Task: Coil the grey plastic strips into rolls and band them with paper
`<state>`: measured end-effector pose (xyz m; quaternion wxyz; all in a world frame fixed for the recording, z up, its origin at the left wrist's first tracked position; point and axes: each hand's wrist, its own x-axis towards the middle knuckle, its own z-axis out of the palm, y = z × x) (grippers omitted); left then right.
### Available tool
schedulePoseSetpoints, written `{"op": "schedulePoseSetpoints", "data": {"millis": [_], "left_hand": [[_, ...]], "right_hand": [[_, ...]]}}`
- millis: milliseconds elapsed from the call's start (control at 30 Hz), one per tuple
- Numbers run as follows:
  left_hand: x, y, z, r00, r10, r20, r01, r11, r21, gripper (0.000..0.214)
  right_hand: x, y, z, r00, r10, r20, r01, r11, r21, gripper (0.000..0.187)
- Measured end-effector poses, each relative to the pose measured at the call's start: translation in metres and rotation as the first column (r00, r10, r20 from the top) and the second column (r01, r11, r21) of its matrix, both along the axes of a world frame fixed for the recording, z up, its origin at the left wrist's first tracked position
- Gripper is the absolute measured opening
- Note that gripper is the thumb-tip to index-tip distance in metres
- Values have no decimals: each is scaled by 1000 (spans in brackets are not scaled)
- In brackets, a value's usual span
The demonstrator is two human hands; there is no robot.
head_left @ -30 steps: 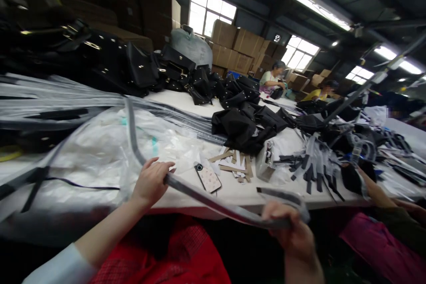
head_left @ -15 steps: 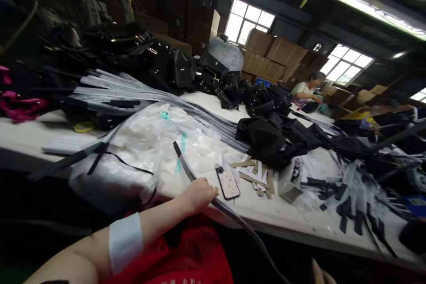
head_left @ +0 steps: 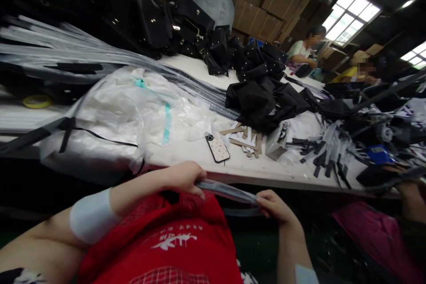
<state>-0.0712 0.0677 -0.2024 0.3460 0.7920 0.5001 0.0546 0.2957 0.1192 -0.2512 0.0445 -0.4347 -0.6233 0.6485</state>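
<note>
My left hand [head_left: 184, 177] is closed on one end of a grey plastic-wrapped strap [head_left: 226, 191], just below the white table's front edge [head_left: 266, 177]. My right hand [head_left: 274, 206] pinches the strap's other end, so the strap runs stretched between both hands above my red apron. A phone in a patterned case [head_left: 218, 147] lies on the table a little beyond my left hand.
A heap of clear plastic bags [head_left: 116, 111] covers the table's left. Black bags [head_left: 262, 102] are piled in the middle and back, with cardboard strips [head_left: 244, 140] and cut black straps [head_left: 324, 151] to the right. A neighbour's pink sleeve [head_left: 372, 235] is at right. Two people sit far back.
The strap has been pulled off the table down to my lap. My right hand has come back into view gripping it, and the camera has tilted downward.
</note>
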Motion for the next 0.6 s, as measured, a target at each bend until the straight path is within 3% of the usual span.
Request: {"op": "schedulePoseSetpoints", "data": {"millis": [67, 133, 233, 333, 400, 500, 533, 600], "left_hand": [[-3, -1, 0, 990, -42, 132, 72, 970, -231, 25], [8, -3, -6, 976, -44, 212, 122, 921, -371, 25], [35, -5, -15, 972, -35, 231, 132, 898, -419, 25], [45, -1, -19, 962, -21, 273, 141, 891, -431, 28], [37, 3, -20, 934, 12, 358, 212, 788, -578, 34], [15, 3, -27, 866, 89, 492, 382, 516, -766, 39], [9, 2, -30, 849, 112, 516, 415, 463, -783, 37], [4, -3, -37, 832, 161, 532, 428, 425, -798, 33]], "right_hand": [[22, 0, 3, 999, -21, 31, 22, 999, -43, 51], [19, -6, 7, 999, 28, 28, -24, 992, -124, 50], [-18, -18, 9, 988, 152, 2, -150, 974, -170, 51], [-51, -25, 7, 980, 197, 30, -194, 978, -81, 51], [-58, -25, 5, 982, 185, 35, -183, 982, -52, 52], [-54, -22, 2, 983, 180, 33, -177, 982, -70, 53], [-53, -21, 1, 983, 183, 32, -180, 980, -78, 53], [-54, -20, -1, 982, 186, 21, -183, 978, -97, 52]]}}
